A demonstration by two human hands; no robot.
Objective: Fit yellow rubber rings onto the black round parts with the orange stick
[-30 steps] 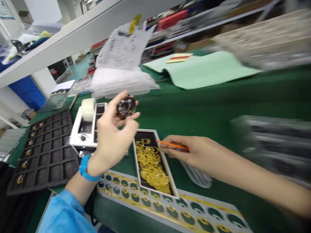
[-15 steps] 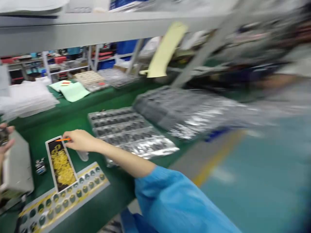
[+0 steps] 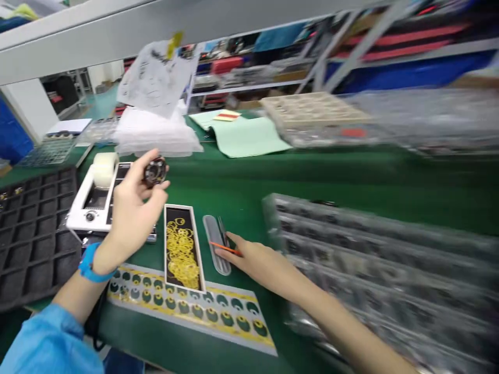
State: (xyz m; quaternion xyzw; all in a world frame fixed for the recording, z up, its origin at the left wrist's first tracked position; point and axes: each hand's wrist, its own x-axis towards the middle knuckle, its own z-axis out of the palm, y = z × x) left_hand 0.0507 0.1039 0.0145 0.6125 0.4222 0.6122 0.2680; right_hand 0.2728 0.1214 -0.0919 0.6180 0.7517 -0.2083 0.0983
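Note:
My left hand, a blue band on its wrist, is raised above the bench. Its thumb and fingers are closed around a dark round part with small shiny details. My right hand pinches a thin orange stick-like tool over a narrow grey tray. Dark tweezers lie along that tray, close to the right fingertips; whether the fingers touch them I cannot tell. Left of the tray, a white-rimmed box holds many thin yellow rings.
The box overlaps a pale sheet with rows of round holes. A tape dispenser and a black compartment tray stand at left. Clear plastic trays of parts lie at right. A shelf beam crosses overhead.
My view has swung left, bringing my whole left hand and the tape dispenser into sight. My right hand with the orange tool has moved from the ring box to the narrow grey tray.

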